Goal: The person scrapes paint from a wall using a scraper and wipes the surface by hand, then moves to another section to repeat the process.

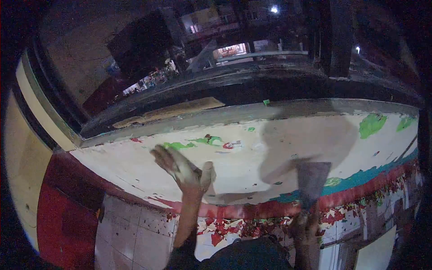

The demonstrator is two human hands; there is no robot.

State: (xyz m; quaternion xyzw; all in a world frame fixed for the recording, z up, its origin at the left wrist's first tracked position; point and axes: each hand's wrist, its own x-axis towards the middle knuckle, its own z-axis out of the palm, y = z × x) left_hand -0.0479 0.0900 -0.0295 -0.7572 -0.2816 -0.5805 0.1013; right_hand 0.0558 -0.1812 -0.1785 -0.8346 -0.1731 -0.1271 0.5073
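My left hand [186,173] is stretched out, thumb apart from the fingers, its palm close over the pale wall [243,166] below the window. Just above its fingertips are green paint patches [180,145] and a small red and blue patch [230,145]. Lower right, my right hand [307,227] is wrapped around the handle of a paint scraper [315,177]. The wide, flat blade points up and overlaps the wall. Shadow covers the wall behind the blade, and the handle is mostly hidden in my dark fingers.
Paint flakes [217,238] litter the tiled floor [121,225] along the red and teal band [355,185] at the wall's base. A strip of brown board [168,112] lies on the grey window sill [243,110]. A dark red wall section [63,211] stands at left.
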